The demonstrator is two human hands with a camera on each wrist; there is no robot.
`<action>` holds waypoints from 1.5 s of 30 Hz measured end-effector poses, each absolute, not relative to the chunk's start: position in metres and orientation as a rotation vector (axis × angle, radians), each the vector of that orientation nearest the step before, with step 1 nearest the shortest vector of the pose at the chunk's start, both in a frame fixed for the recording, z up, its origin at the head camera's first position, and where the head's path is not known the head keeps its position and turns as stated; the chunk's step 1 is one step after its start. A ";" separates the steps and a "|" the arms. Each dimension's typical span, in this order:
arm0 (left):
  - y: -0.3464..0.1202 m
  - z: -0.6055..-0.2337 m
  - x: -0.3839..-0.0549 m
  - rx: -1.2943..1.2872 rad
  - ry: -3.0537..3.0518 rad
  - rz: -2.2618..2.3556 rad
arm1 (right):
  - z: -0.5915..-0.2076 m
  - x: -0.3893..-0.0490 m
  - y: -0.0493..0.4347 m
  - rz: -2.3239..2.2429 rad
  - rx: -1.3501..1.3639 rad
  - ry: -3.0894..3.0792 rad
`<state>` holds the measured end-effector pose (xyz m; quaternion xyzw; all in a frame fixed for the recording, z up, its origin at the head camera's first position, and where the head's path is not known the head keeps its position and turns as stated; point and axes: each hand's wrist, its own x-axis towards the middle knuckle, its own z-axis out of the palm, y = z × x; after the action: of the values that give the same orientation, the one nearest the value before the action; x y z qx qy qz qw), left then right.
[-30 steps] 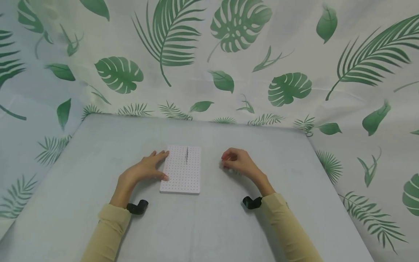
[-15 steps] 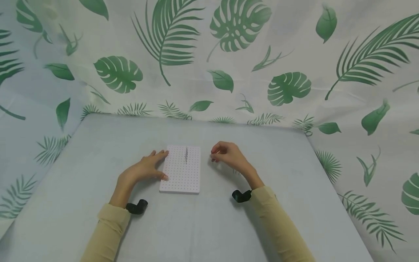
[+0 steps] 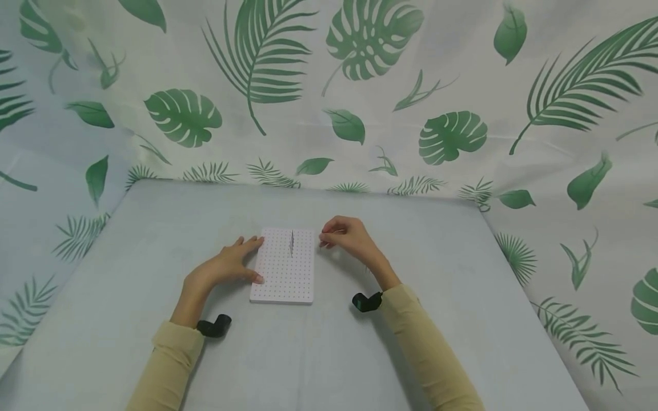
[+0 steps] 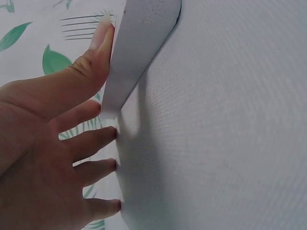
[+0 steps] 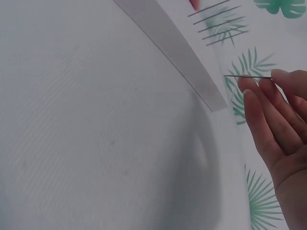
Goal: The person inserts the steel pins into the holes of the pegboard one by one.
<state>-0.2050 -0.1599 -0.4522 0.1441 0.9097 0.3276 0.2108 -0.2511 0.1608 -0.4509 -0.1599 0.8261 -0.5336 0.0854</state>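
Note:
A white board (image 3: 283,285) with a grid of small holes lies on the table. Several thin needles (image 3: 292,245) stand upright in a row in its far part; they show side-on in the right wrist view. My left hand (image 3: 226,267) rests at the board's left edge, fingers spread, with the thumb (image 4: 96,52) and index finger against the board and the other fingertips on the table. Just off the board's right edge, my right hand (image 3: 352,237) pinches a single needle (image 5: 247,76) between thumb and fingertips. It points toward the board, held roughly parallel to the standing ones.
A few thin dark needles (image 3: 366,270) show beside the right wrist, partly hidden by it. Black wrist cameras (image 3: 215,326) sit on both wrists. The pale table (image 3: 308,354) ends at a leaf-printed curtain (image 3: 288,137) behind and at both sides.
My right hand has moved left and slightly away from me, with the needle, from well right of the board to close by its right edge. The left hand and board have stayed put.

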 end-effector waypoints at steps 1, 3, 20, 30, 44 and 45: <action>-0.160 -0.452 -0.205 0.406 2.530 0.909 | -0.451 -0.252 0.159 -1.604 -0.482 2.458; -0.160 -0.452 -0.204 0.413 2.532 0.906 | -0.451 -0.253 0.156 -1.628 -0.487 2.447; -0.161 -0.452 -0.205 0.413 2.529 0.911 | -0.460 -0.259 0.131 -1.851 -0.468 2.326; -0.162 -0.452 -0.205 0.425 2.530 0.900 | -0.465 -0.263 0.125 -1.797 -0.480 2.371; -0.162 -0.454 -0.207 0.446 2.536 0.877 | -0.468 -0.265 0.120 -1.736 -0.490 2.455; -0.162 -0.454 -0.207 0.447 2.536 0.877 | -0.467 -0.265 0.120 -1.726 -0.491 2.464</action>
<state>-0.2070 -0.1621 -0.4543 0.1605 0.9117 0.3152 0.2092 -0.2649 0.1200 -0.4672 -0.1607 0.8075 -0.5657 0.0464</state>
